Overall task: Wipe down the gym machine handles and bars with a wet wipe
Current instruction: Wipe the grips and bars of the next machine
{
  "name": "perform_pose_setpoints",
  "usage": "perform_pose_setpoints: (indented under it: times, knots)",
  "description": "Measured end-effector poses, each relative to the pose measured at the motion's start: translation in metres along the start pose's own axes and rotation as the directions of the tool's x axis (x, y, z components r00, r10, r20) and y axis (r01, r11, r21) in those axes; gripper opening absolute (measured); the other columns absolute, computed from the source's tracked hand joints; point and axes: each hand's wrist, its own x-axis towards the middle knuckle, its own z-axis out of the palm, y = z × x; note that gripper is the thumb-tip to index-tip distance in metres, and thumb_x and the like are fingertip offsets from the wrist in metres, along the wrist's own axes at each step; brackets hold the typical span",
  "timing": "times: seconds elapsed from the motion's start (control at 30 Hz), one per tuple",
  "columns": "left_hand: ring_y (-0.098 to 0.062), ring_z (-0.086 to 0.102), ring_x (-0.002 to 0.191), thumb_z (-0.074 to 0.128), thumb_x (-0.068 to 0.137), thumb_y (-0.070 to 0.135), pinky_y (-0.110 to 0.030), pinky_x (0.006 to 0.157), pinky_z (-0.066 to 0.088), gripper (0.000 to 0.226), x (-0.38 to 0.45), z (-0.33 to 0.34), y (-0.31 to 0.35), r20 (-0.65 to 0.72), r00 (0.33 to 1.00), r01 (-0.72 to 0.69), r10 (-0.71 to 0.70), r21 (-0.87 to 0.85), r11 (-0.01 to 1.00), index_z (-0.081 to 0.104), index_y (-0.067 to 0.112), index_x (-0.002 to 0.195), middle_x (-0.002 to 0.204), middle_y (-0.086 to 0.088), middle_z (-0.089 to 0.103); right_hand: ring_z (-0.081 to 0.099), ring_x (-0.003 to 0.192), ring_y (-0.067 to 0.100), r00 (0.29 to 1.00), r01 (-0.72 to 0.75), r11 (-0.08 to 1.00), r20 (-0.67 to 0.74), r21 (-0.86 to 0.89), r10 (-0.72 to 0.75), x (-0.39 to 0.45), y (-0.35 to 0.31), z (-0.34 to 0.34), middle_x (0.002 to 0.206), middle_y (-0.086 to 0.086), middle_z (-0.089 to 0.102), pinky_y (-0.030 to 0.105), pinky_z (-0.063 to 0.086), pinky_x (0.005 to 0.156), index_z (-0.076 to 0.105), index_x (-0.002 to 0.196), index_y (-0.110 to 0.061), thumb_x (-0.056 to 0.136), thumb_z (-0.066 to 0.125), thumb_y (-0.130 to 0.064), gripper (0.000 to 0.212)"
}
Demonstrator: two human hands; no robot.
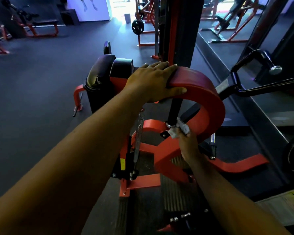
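A red gym machine stands in front of me, with a broad curved red cam plate [209,97] arching over its frame. My left hand [153,80] grips the top edge of that plate, fingers over it and thumb under. Lower down, my right hand [187,143] holds a crumpled white wet wipe [180,128] against the lower end of a black bar [175,109], by its chrome collar. The wipe touches the bar where it meets the red frame.
Black padded rollers [107,72] sit to the left of the plate. A black handle with a chrome knob [255,65] juts out at the right, beside a mirror. A spring and red base bars lie below. Benches and racks stand on the dark floor behind.
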Motion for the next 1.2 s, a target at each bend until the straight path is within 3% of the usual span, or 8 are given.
perform_pose_setpoints:
  times: [0.17, 0.33, 0.53, 0.67, 0.77, 0.83, 1.03, 1.2]
  knots:
    - [-0.028, 0.026, 0.154, 0.022, 0.083, 0.095, -0.054, 0.125, 0.022, 0.104, 0.001, 0.001, -0.001, 0.004, 1.0, 0.004, -0.004, 0.002, 1.0, 0.017, 0.03, 0.164, 0.17, -0.003, 0.022, 0.059, 0.087, -0.015, 0.908, 0.257, 0.964, -0.358, 0.064, -0.218, -0.018, -0.078, 0.013, 0.099, -0.002, 0.064, 0.005, 0.041, 0.082, 0.057, 0.119, -0.013, 0.105, 0.049, -0.001, 0.02]
    - [-0.028, 0.026, 0.155, 0.021, 0.082, 0.096, -0.054, 0.125, 0.023, 0.105, 0.001, 0.004, -0.002, 0.002, 1.0, 0.007, -0.007, 0.012, 1.0, 0.016, 0.03, 0.163, 0.171, -0.003, 0.021, 0.061, 0.105, 0.022, 0.876, 0.348, 0.903, -0.255, -0.252, -0.409, 0.014, -0.071, 0.039, 0.111, 0.013, 0.067, 0.036, 0.045, 0.099, 0.063, 0.11, 0.001, 0.097, 0.04, -0.028, 0.039]
    - [-0.029, 0.027, 0.154, 0.021, 0.083, 0.095, -0.055, 0.124, 0.023, 0.104, 0.002, 0.003, -0.001, 0.001, 1.0, 0.005, -0.005, 0.019, 1.0, 0.015, 0.03, 0.164, 0.17, -0.004, 0.021, 0.058, 0.129, 0.029, 0.979, 0.193, 0.926, 0.002, -0.325, -0.203, -0.006, 0.016, 0.018, 0.142, 0.013, 0.059, 0.026, 0.043, 0.098, 0.042, 0.153, -0.014, 0.105, 0.05, -0.012, 0.049]
    - [-0.029, 0.028, 0.154, 0.021, 0.083, 0.095, -0.054, 0.124, 0.024, 0.105, 0.002, 0.003, -0.002, 0.001, 1.0, 0.002, -0.002, 0.021, 1.0, 0.016, 0.03, 0.164, 0.17, -0.003, 0.022, 0.061, 0.125, 0.026, 0.946, 0.152, 0.957, -0.244, -0.248, -0.214, -0.012, 0.006, -0.004, 0.135, 0.013, 0.064, 0.035, 0.047, 0.105, 0.061, 0.137, -0.008, 0.103, 0.049, -0.045, 0.051]
    - [-0.029, 0.028, 0.153, 0.022, 0.083, 0.095, -0.054, 0.123, 0.025, 0.104, 0.002, 0.002, -0.002, 0.005, 1.0, 0.006, -0.006, 0.018, 1.0, 0.016, 0.03, 0.164, 0.17, -0.004, 0.022, 0.052, 0.127, 0.004, 0.828, 0.39, 0.897, -0.347, -0.208, -0.44, -0.004, -0.046, 0.008, 0.138, 0.004, 0.053, 0.005, 0.033, 0.104, 0.056, 0.136, 0.006, 0.101, 0.052, -0.013, 0.04]
    - [-0.029, 0.027, 0.154, 0.023, 0.084, 0.094, -0.054, 0.123, 0.023, 0.103, 0.002, 0.003, -0.001, 0.007, 1.0, 0.008, -0.008, 0.017, 1.0, 0.015, 0.03, 0.164, 0.17, -0.004, 0.021, 0.06, 0.117, 0.027, 0.819, 0.391, 0.898, -0.369, -0.201, -0.44, 0.01, -0.072, 0.026, 0.127, 0.019, 0.063, 0.002, 0.033, 0.097, 0.06, 0.125, 0.011, 0.097, 0.052, -0.005, 0.034]
    - [-0.028, 0.025, 0.155, 0.021, 0.083, 0.094, -0.053, 0.125, 0.02, 0.104, 0.002, 0.002, -0.001, 0.019, 1.0, 0.008, -0.008, 0.016, 1.0, 0.014, 0.029, 0.164, 0.171, -0.004, 0.019, 0.058, 0.13, 0.032, 0.855, 0.386, 0.85, -0.208, -0.36, -0.476, 0.008, -0.029, 0.043, 0.145, 0.017, 0.056, 0.039, 0.046, 0.108, 0.047, 0.148, -0.001, 0.097, 0.053, 0.001, 0.051]
    - [-0.027, 0.023, 0.156, 0.023, 0.085, 0.093, -0.052, 0.125, 0.02, 0.102, 0.001, 0.0, 0.0, 0.012, 1.0, 0.006, -0.006, 0.018, 1.0, 0.015, 0.029, 0.164, 0.171, -0.004, 0.02, 0.059, 0.125, 0.013, 0.938, 0.335, 0.857, 0.059, -0.392, -0.34, -0.026, 0.001, 0.001, 0.144, 0.014, 0.057, -0.005, 0.031, 0.092, 0.041, 0.153, -0.009, 0.1, 0.053, 0.0, 0.055]
